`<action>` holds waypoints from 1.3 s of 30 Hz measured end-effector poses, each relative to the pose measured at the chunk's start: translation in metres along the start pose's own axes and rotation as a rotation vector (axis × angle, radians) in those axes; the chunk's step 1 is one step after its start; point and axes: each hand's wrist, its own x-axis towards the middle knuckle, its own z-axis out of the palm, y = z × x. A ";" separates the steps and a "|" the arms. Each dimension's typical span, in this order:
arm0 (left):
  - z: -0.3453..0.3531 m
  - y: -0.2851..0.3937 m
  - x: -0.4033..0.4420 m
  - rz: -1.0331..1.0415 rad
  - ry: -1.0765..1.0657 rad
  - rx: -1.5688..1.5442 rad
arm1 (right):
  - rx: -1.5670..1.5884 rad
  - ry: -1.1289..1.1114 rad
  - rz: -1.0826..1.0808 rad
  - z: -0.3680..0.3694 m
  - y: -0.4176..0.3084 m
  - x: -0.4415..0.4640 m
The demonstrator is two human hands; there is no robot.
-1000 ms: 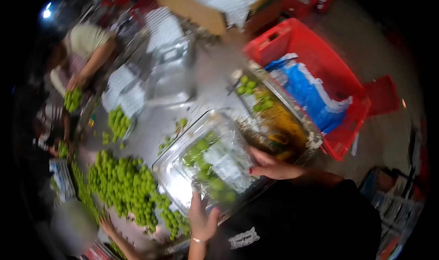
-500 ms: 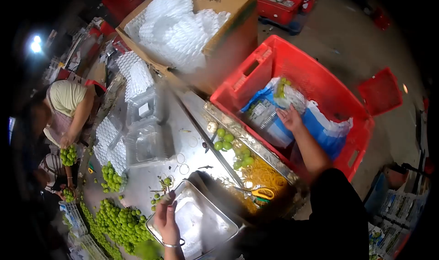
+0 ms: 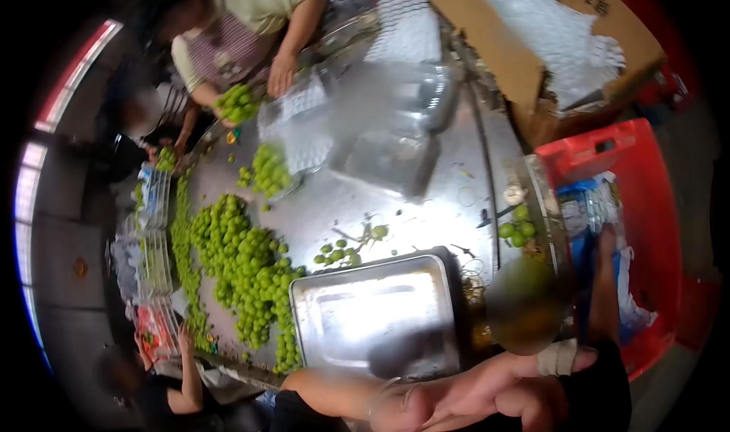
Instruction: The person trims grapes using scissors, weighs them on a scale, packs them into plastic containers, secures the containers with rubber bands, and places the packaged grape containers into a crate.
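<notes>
My left hand (image 3: pixel 471 394) reaches across the bottom of the view, close to the camera, over the near edge of a shallow metal tray (image 3: pixel 346 318). A tan wrap covers one finger near its tip. Its fingers are apart, some bent, and I see nothing held in them. Inside the red crate (image 3: pixel 665 196), my right hand (image 3: pixel 606 238) is beside a clear plastic pack (image 3: pixel 597 202) on blue and white bags. Its fingers are too small and blurred to tell whether they grip the pack. A pile of green grapes (image 3: pixel 236 249) lies left of the tray.
Clear plastic boxes (image 3: pixel 384 158) and white foam netting (image 3: pixel 407 25) lie on the metal table. A cardboard box (image 3: pixel 506 52) stands behind the crate. A co-worker (image 3: pixel 247 36) opposite holds a grape bunch (image 3: pixel 238 103). Other people and baskets (image 3: pixel 156 261) line the left edge.
The view has swung left, so the crate now appears farther right. My left hand has moved from the tray's left rim to near the camera. My right hand stays in the crate.
</notes>
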 end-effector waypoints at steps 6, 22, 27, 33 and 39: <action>-0.001 0.062 -0.057 -0.192 0.006 0.155 | 0.330 -0.177 -0.720 0.036 -0.264 -0.214; -0.354 0.407 -0.280 -0.131 1.747 1.591 | 1.217 -1.564 -0.686 0.013 -0.385 -0.571; -0.272 0.345 -0.266 0.194 1.509 0.746 | 0.659 -1.669 -0.028 0.005 -0.369 -0.568; -0.152 0.270 -0.294 0.549 1.278 0.565 | 0.083 -1.368 -0.512 0.113 -0.320 -0.541; 0.017 0.099 -0.260 0.479 1.531 0.775 | 0.923 -1.333 0.237 0.155 -0.323 -0.548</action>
